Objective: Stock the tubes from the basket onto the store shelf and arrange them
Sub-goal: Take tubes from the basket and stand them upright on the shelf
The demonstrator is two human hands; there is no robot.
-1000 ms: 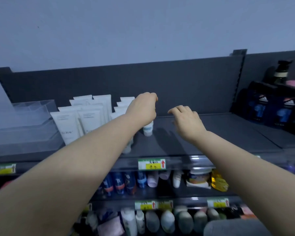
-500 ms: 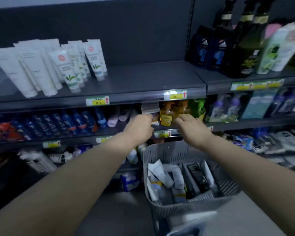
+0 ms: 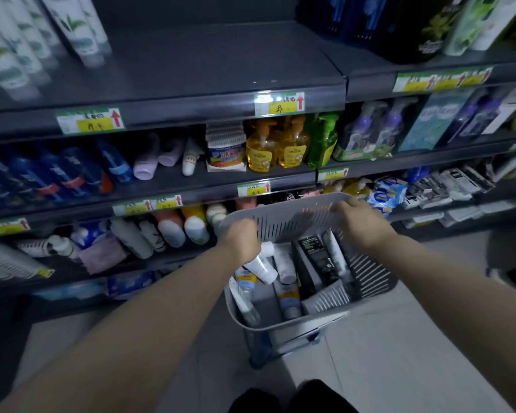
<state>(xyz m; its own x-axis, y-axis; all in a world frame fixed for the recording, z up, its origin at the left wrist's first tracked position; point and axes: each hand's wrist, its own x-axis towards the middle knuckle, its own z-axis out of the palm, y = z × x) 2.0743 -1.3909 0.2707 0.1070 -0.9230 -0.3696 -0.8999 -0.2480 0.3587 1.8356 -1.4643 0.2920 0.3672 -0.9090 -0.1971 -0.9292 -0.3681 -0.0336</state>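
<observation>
Dim store aisle, top shelf (image 3: 221,64) half bare. Dropped both hands from shelf to basket (image 3: 367,272): left hand (image 3: 241,241) closed on a white tube (image 3: 261,268) inside, right hand (image 3: 359,223) curled over the far rim. Restocking trip begun.

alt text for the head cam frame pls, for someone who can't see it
A person's left hand closes around a white tube in a grey slotted basket of tubes, while the right hand rests at the basket's far rim. Behind stand dark store shelves of toiletries, the top one partly bare.
</observation>
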